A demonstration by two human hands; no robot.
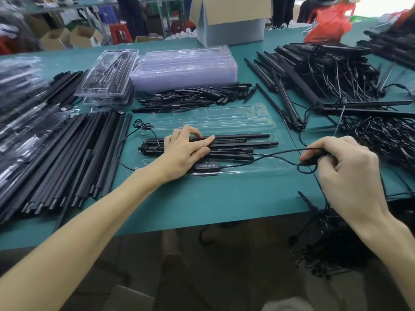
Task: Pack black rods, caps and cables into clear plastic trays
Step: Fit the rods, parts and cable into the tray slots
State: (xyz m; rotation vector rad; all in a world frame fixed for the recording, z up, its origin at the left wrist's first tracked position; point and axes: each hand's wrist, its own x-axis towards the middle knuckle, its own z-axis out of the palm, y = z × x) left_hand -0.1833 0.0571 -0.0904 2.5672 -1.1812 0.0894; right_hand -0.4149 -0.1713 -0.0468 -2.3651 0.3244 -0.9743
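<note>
Head view shows a teal tabletop (pixel 202 198) in a cluttered workshop, with a cardboard box (pixel 231 16) at its far edge and a red bag (pixel 327 23) to the right. Long rods (pixel 78 158) lie heaped on the left, and short black pieces (pixel 190 97) lie behind the open tray (pixel 258 122). A stack of empty trays (pixel 184 70) sits further back, beside a filled tray (pixel 107 75). The open tray holds several tray rods (pixel 247 143) side by side and a button controller (pixel 205 166) near its front edge. The left hand (pixel 184 151) rests on those rods, fingers mostly extended. The right hand (pixel 350 173) pinches the cable (pixel 269 154), which runs from the tray in a loop.
</note>
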